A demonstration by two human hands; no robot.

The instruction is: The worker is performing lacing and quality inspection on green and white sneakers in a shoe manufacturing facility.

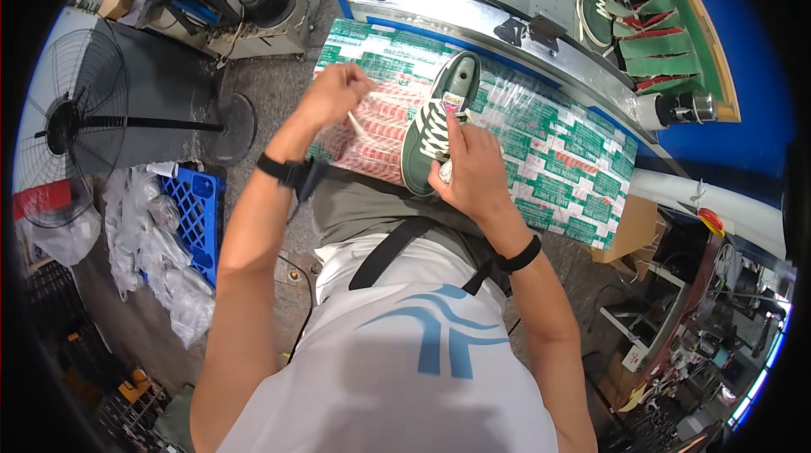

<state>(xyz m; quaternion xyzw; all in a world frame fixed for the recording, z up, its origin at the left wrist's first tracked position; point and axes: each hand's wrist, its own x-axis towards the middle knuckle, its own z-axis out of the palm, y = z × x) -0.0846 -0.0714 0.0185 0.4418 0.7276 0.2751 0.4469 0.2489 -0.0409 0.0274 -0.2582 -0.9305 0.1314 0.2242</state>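
Note:
A dark green sneaker (414, 156) with white laces lies on a board (549, 153) wrapped in green, white and red printed tape. Its toe points toward me, and a small label shows on the tongue. My right hand (478, 168) grips the shoe's right side, index finger on the tongue and thumb near the toe. Left of the shoe, my left hand (334, 94) is raised over the board with its fingers pinched on a white shoelace (356, 122). A loose bit of lace hangs below those fingers.
Beyond the board runs a metal-edged conveyor (473, 18) carrying another green sneaker (596, 10). A green divided rack (663, 56) stands at far right. To the left are a standing fan (63, 124) and a blue plastic crate (193, 212) beside clear plastic bags (156, 242).

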